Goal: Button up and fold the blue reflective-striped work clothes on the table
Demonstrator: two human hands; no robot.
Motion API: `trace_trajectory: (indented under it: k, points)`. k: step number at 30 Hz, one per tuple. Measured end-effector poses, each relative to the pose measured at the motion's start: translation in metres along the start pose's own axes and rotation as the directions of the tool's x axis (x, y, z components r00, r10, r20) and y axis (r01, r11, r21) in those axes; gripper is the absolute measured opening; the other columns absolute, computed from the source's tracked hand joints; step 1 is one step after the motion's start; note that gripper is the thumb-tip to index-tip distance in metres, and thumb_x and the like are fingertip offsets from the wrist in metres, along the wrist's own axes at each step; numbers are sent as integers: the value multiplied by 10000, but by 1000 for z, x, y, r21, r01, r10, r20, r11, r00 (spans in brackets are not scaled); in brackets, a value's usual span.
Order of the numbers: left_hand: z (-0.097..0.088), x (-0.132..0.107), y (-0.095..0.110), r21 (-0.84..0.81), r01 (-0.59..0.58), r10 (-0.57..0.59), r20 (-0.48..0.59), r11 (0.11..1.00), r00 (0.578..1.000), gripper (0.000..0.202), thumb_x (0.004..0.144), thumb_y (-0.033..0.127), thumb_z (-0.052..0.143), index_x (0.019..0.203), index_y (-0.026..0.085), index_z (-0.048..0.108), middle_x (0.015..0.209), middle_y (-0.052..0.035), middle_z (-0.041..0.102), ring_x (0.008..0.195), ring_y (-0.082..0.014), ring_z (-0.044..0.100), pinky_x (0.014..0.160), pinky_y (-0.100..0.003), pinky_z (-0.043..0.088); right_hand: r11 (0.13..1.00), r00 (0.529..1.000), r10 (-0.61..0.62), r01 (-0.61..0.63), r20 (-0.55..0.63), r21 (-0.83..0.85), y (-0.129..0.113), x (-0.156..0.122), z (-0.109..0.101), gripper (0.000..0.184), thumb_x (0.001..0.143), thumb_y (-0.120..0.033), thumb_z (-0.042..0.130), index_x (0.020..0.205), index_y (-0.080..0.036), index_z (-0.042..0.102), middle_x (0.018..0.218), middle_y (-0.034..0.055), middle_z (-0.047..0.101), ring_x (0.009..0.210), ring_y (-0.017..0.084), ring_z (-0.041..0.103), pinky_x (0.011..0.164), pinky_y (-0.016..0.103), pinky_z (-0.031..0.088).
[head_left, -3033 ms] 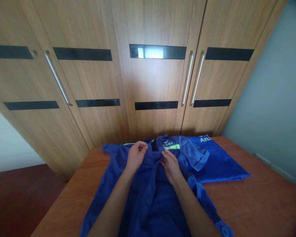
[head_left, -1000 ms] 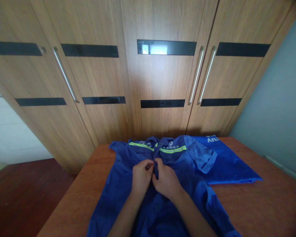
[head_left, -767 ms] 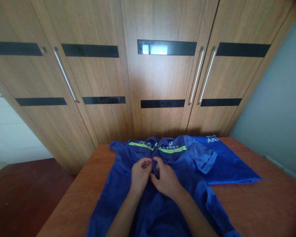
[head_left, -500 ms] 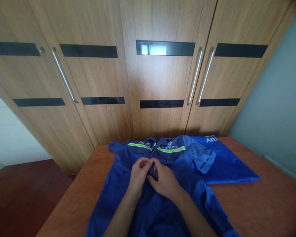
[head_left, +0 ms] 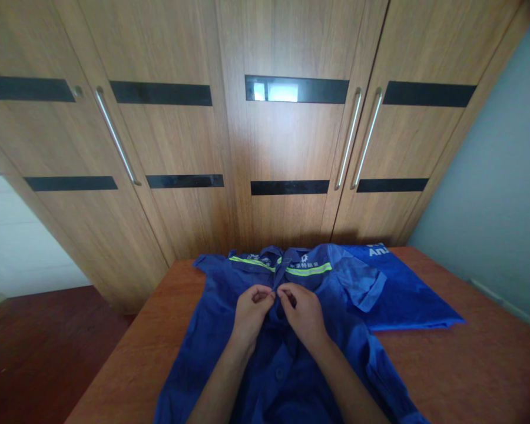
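A dark blue short-sleeved work shirt (head_left: 216,330) lies spread face up, its collar away from me. Yellow-green and silver reflective strips and pale printing cross its chest. Both hands meet at the front opening, just below the strips. My left hand (head_left: 252,312) pinches the fabric edge between thumb and fingers. Close beside it, my right hand (head_left: 304,312) pinches the other side of the opening. Whatever small part sits between the fingertips is hidden. Nearer to me, a round button (head_left: 279,373) shows on the front.
Under the shirt is a reddish-brown wooden table (head_left: 468,377). A folded bright blue plastic-looking sheet or bag (head_left: 406,294) with white letters lies at the right, partly under a sleeve. Behind stands a wooden wardrobe (head_left: 287,141) with metal handles; a pale wall (head_left: 490,224) is at the right.
My right hand has shifted slightly right, its fingers curling into a closer pinch. The fingertips of the two hands are a little farther apart. The shirt stays in place.
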State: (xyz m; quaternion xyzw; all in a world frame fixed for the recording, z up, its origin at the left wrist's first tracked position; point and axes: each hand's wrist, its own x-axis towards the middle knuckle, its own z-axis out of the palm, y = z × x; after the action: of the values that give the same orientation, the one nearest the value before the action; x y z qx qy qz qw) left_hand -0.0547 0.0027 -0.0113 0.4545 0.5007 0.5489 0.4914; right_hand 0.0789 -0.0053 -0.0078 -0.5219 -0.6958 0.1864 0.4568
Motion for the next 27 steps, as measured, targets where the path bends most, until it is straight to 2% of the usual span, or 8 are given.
trace_trajectory:
  k: [4,7,10,12,14,19,22,27]
  points:
    - [1,1,0,25,-39,38,34,999,999,181,615,308,722,694,161,651,638,6,665,604,-127,610,573,-208,452,930,983,179,-180,33,319,5,4,3,175,816,-311,536,766,-205,666,627,7,637,593,161,591,581,260,447]
    - [0,1,0,60,-81,78,54,995,996,181,626,309,718,710,165,647,658,0,673,626,-142,625,596,-226,471,725,931,330,-356,155,590,11,6,6,206,739,-372,618,726,-169,652,550,-12,586,506,127,538,516,235,425]
    - [0,0,-1,127,-131,125,57,983,991,149,637,288,714,715,174,659,677,-4,677,655,-155,632,631,-242,481,556,874,386,-475,294,682,17,6,6,223,694,-371,660,718,-150,645,546,-27,563,460,83,476,481,201,371]
    - [-1,-1,-2,166,-158,150,60,973,987,133,650,265,703,751,182,677,692,-5,681,668,-163,635,652,-251,484,570,863,385,-500,326,651,20,6,5,205,700,-359,646,696,-154,632,532,-37,546,443,75,454,468,195,344]
    - [0,-2,-2,230,-193,176,90,954,980,144,673,245,679,806,193,695,716,-12,692,679,-172,642,659,-257,485,641,876,379,-482,299,598,24,6,4,224,714,-371,629,633,-165,601,502,-41,527,432,83,445,460,203,329]
    - [6,-11,-1,435,-362,224,337,825,915,172,784,237,571,889,214,705,770,-32,705,684,-178,637,657,-261,472,726,903,423,-387,75,568,33,10,3,330,752,-477,592,583,-196,554,479,-52,477,464,110,433,480,229,329]
    - [12,-18,1,476,-446,209,471,758,857,208,798,196,539,926,230,699,831,-29,707,715,-173,633,683,-257,465,726,891,452,-344,-35,595,37,13,2,309,695,-498,635,644,-198,582,522,-45,516,513,133,469,499,241,353]
    - [13,-21,5,539,-494,161,549,683,821,248,788,150,524,963,229,682,862,-16,702,753,-161,629,710,-244,457,676,892,452,-352,13,647,39,14,3,264,620,-420,675,712,-180,616,572,-18,589,534,146,522,475,231,364]
